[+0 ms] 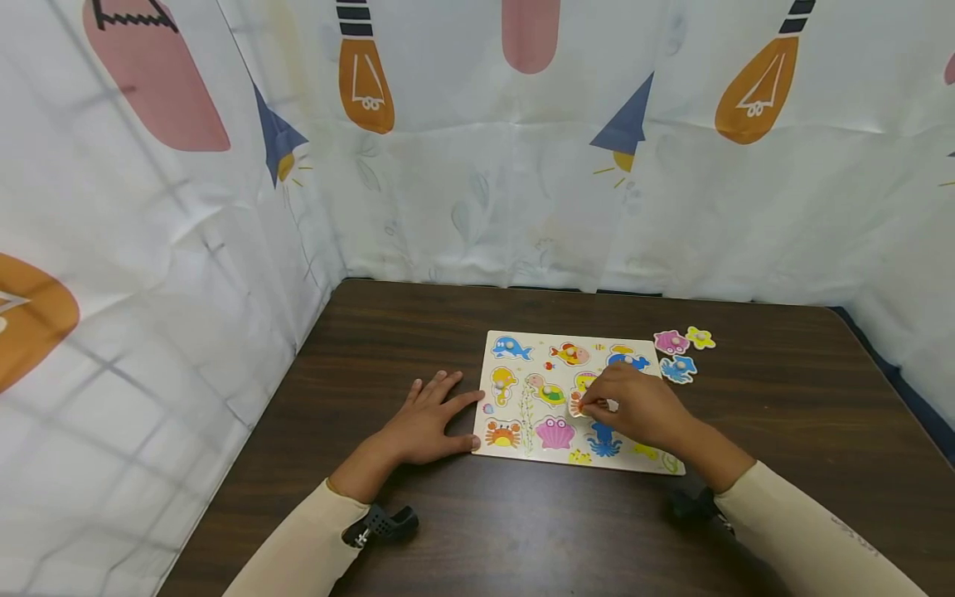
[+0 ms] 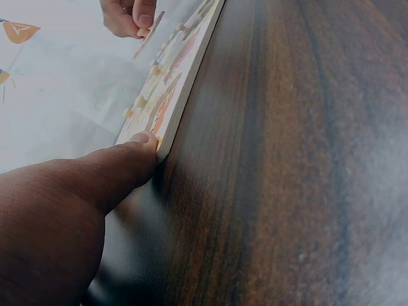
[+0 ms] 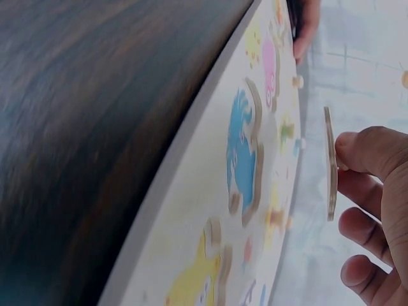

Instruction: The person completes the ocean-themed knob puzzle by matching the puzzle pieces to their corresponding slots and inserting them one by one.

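Observation:
A wooden peg puzzle board point(image 1: 466, 460) is absent from no view; its sea-animal pictures include an orange crab point(image 1: 503, 434), a pink shell point(image 1: 555, 433) and a blue octopus point(image 1: 604, 441). Above its right half, my right hand point(image 1: 634, 404) pinches a thin wooden puzzle piece point(image 3: 331, 164) by its knob, between thumb and fingers. Part of an orange-red picture shows on that piece in the head view; the hand hides the rest. My left hand point(image 1: 427, 424) lies with fingers spread at the board's left edge, its thumb point(image 2: 137, 153) touching the near corner.
Just beyond the board's right edge lie three loose pieces: a pink one point(image 1: 671, 342), a yellow star point(image 1: 700, 337) and a blue one point(image 1: 678, 369). Dark wood tabletop point(image 1: 403, 332) surrounds the board. A printed white curtain point(image 1: 462, 207) hangs behind and to the left.

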`<state>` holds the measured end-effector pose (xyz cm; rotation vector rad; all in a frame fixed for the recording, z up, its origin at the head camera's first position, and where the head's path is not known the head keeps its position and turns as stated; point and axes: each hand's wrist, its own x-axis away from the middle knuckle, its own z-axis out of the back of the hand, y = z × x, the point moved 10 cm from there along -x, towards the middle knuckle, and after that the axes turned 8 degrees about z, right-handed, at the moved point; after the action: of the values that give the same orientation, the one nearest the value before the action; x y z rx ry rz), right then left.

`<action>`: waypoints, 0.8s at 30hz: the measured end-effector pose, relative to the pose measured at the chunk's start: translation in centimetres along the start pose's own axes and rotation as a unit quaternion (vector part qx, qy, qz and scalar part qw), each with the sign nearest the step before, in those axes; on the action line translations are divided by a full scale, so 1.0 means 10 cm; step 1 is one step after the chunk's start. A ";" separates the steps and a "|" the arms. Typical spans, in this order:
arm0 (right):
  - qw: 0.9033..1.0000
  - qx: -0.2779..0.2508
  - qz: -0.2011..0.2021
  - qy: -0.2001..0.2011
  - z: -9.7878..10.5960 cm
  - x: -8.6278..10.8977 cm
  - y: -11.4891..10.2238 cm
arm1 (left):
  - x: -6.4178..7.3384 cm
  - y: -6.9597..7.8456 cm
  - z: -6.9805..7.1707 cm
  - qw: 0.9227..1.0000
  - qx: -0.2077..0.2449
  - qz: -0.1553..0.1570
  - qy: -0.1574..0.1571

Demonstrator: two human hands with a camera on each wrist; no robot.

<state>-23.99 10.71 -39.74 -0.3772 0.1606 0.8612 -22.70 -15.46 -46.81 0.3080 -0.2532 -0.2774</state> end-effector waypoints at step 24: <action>0.999 -0.038 0.037 -0.002 -0.25 -0.31 -0.39 | 0.00 -0.01 0.00 1.000 0.003 0.004 -0.007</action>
<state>-22.98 5.30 -40.14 -0.4439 0.1391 0.9428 -22.67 -15.54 -46.83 0.3111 -0.2684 -0.2708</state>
